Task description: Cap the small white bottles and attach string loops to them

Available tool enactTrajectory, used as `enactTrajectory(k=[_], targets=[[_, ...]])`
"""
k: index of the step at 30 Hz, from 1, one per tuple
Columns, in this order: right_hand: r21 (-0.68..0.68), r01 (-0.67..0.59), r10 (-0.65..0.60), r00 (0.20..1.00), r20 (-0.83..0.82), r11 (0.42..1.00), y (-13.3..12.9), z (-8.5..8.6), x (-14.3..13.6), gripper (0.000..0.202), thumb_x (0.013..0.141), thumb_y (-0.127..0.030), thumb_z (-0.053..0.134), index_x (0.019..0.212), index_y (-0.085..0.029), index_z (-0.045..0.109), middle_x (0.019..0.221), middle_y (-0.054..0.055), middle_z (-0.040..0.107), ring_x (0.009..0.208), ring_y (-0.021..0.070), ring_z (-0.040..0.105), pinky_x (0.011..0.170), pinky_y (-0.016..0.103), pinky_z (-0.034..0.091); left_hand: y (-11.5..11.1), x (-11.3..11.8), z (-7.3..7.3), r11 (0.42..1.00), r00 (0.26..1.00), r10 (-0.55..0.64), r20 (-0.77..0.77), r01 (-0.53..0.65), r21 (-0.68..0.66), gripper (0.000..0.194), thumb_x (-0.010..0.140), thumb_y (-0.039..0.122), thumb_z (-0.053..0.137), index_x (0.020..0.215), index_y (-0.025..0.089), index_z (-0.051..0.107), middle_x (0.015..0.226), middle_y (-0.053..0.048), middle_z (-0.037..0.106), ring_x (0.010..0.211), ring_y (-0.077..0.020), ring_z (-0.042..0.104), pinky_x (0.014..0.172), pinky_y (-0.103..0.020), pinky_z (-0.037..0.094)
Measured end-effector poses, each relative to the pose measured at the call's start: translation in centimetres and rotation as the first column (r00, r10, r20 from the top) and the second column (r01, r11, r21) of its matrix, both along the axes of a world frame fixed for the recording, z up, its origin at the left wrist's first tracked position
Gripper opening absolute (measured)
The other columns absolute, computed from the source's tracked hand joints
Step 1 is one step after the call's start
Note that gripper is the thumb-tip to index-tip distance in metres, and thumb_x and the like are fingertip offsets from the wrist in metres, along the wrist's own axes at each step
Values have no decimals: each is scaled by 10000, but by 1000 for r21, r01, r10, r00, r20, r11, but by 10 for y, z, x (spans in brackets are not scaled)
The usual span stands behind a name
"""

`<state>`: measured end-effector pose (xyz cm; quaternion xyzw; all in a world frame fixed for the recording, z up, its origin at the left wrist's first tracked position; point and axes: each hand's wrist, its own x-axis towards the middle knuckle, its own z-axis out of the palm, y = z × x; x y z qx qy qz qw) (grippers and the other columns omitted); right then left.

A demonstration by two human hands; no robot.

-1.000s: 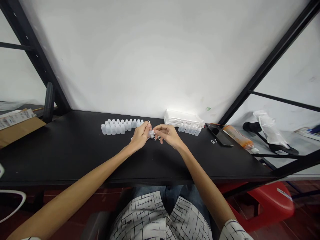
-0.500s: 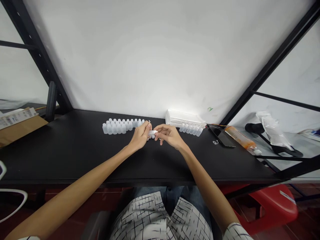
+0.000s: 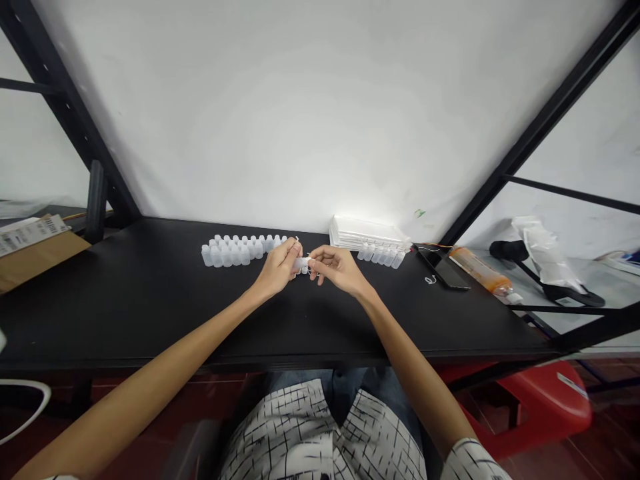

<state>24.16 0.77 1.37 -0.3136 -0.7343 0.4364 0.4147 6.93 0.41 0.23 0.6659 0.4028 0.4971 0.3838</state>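
- Left hand: curled round bottle, frame centre.
- Right hand: thumb and finger pinching bottle's right end.
- Bottle cluster: left of centre.
- Bottle row: right of centre.

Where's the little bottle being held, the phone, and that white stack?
Held bottle (image 3: 301, 263): head view, its visible body.
Phone (image 3: 449, 273): head view, its dark screen.
White stack (image 3: 369, 229): head view, its upper surface.

One plastic bottle in the left grip, roughly twenty bottles left of it, about six bottles rightward, one smartphone
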Motion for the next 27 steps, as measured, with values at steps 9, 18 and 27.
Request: enactTrajectory(k=[9,18,27], targets=[[131,66,-89,981,174,989,0,-7,-3,419,892,-536,558,700,-165,592,585,6,630,465,97,545,503,229,458,0,-3,-3,996,994,39,-105,-30,82,332,953,465,396,758,199,437,584,53,405,452,-91,437,479,-223,457],[106,119,-121,993,13,987,10,-6,4,345,884,-493,567,899,-164,670,735,25,640,578,124,626,446,212,450,3,1,1,953,980,-184,81,198,-231,346,889,475,526,716,198,413,504,79,327,376,-51,297,351,-157,194],[49,128,-126,991,-35,991,9,-3,4,293,801,-439,679,905,-166,705,719,36,671,579,137,616,408,212,429,0,2,1,895,947,-318,36,312,-319,398,839,547,584,718,189,456,532,77,302,395,-41,252,355,-161,184]])
